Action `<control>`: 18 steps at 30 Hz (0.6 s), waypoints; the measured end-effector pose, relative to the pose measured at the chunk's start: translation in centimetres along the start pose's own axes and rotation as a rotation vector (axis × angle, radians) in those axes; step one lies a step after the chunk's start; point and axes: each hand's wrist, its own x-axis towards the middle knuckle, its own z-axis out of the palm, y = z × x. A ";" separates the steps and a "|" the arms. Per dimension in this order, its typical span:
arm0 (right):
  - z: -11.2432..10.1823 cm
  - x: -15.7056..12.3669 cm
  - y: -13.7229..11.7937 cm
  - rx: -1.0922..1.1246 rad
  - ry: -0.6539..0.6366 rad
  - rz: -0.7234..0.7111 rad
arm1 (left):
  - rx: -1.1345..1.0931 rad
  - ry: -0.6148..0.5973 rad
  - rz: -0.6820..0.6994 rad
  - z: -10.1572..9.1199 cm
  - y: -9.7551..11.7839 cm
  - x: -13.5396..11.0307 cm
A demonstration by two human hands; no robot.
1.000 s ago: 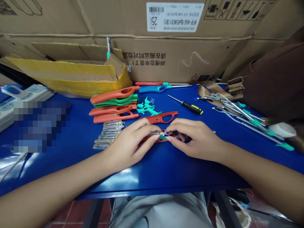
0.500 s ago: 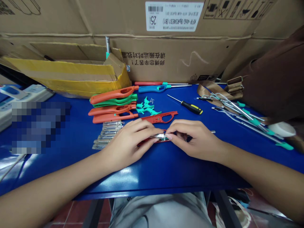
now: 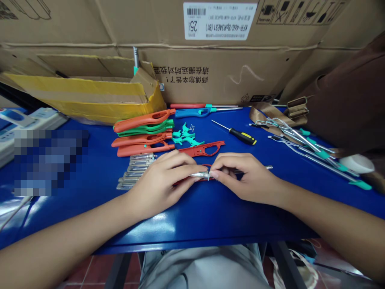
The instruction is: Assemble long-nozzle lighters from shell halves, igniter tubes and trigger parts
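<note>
Near the table's front, my left hand (image 3: 168, 176) is closed around a clear lighter fuel tank (image 3: 199, 175). The fingertips of my right hand (image 3: 248, 176) pinch the tank's small white end piece (image 3: 208, 176). Under both hands lies a red lighter handle half (image 3: 207, 165), mostly covered by my fingers. A metal lighter tube (image 3: 267, 167) sticks out to the right from beneath my right hand. Just behind lies another red handle half (image 3: 200, 150), its inner side up. Several clear tanks (image 3: 135, 172) lie in a row beside my left hand.
Orange and green lighter handles (image 3: 141, 122) are stacked behind the tanks, with teal triggers (image 3: 188, 139) beside them. A screwdriver (image 3: 243, 135) lies behind my right hand. Metal tubes with wires (image 3: 319, 154) lie at right. A yellow-taped box (image 3: 120, 100) and a power strip (image 3: 45, 118) stand left.
The tank has tipped slightly and sits a little lower between my fingertips. More of the red half and of the metal tube shows. Both hands stay in nearly the same place.
</note>
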 end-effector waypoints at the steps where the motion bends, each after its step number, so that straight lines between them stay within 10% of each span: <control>1: 0.0 0.0 0.0 -0.004 0.001 -0.004 | -0.002 -0.007 -0.005 0.0 0.0 0.0; 18: 0.3 0.2 0.1 -0.032 0.067 0.038 | -0.014 0.018 -0.076 0.2 0.1 -0.1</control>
